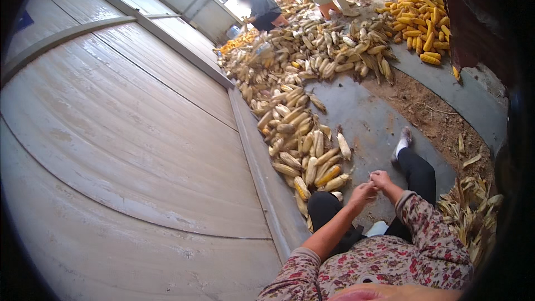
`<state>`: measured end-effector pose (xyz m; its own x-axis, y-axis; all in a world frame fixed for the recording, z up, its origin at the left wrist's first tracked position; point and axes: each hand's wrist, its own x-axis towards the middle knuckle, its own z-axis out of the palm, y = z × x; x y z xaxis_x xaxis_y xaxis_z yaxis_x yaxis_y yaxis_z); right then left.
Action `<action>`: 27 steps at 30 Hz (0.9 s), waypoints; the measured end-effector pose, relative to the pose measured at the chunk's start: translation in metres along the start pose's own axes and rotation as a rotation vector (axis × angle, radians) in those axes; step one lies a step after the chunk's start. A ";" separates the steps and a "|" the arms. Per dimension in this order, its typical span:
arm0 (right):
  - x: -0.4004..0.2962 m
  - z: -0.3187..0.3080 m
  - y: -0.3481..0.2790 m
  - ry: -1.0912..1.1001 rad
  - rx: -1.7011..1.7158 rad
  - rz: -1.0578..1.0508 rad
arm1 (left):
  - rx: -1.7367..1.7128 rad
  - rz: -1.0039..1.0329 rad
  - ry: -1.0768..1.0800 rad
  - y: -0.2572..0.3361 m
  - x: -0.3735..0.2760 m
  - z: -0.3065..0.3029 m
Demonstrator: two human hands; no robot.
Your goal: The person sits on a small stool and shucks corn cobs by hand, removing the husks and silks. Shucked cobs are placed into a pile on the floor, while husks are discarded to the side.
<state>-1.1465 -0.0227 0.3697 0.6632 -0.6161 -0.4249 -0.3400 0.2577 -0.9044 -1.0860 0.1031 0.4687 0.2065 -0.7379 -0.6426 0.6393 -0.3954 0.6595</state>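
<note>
My left hand (363, 195) and my right hand (381, 179) meet in front of my lap, above the grey floor (355, 108). The fingertips are close together. Whether something small is pinched between them cannot be made out. To the left of the hands lies a long heap of corn ears in dry husks (309, 142). On a few ears near my left knee, yellow kernels show through, such as on one partly bared corn ear (328, 175). None of these ears is in my hands.
A metal panel wall (138, 142) runs along the left. Loose dry husks (470, 213) lie at my right, beside a strip of bare soil (434, 106). Bare yellow corn cobs (422, 21) are piled at the far right. Two people (263, 10) sit beyond the heap.
</note>
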 end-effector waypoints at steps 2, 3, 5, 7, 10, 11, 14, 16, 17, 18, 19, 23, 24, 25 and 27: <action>-0.039 0.033 -0.040 -0.168 0.087 0.031 | -0.169 0.059 0.149 -0.002 0.019 -0.075; -0.082 0.052 -0.082 -0.276 0.117 0.033 | -0.236 0.101 0.219 -0.014 0.021 -0.115; -0.124 0.055 -0.122 -0.518 0.124 -0.131 | -0.305 0.169 0.346 0.009 0.027 -0.123; -0.152 0.068 -0.139 -0.620 0.034 -0.413 | -0.221 0.170 0.399 0.039 0.024 -0.121; -0.203 0.076 -0.179 -0.871 -0.109 -0.627 | -0.194 0.194 0.499 0.054 0.017 -0.130; -0.208 0.083 -0.170 -0.918 -0.121 -0.661 | -0.210 0.189 0.504 0.055 0.016 -0.132; -0.217 0.080 -0.174 -0.905 -0.210 -0.630 | -0.256 0.183 0.493 0.053 0.018 -0.132; -0.215 0.079 -0.174 -0.888 -0.245 -0.709 | -0.272 0.200 0.466 0.053 0.021 -0.138; -0.220 0.079 -0.173 -0.885 -0.261 -0.740 | -0.283 0.190 0.470 0.047 0.022 -0.146; -0.223 0.083 -0.172 -0.884 -0.270 -0.788 | -0.292 0.185 0.477 0.044 0.021 -0.157; -0.225 0.084 -0.169 -0.884 -0.262 -0.760 | -0.291 0.184 0.495 0.038 0.024 -0.162; -0.220 0.083 -0.166 -0.837 -0.266 -0.676 | -0.259 0.149 0.547 0.044 0.029 -0.156; -0.219 0.083 -0.163 -0.845 -0.258 -0.675 | -0.253 0.156 0.532 0.046 0.027 -0.148; -0.220 0.083 -0.160 -0.862 -0.245 -0.674 | -0.258 0.178 0.541 0.046 0.024 -0.142; -0.218 0.080 -0.162 -0.925 -0.129 -0.648 | -0.284 0.193 0.517 0.048 0.023 -0.138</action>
<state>-1.1830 0.1292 0.6060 0.9588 0.1944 0.2071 0.2152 -0.0212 -0.9763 -0.9480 0.1423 0.4317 0.6247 -0.3926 -0.6750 0.7124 -0.0676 0.6986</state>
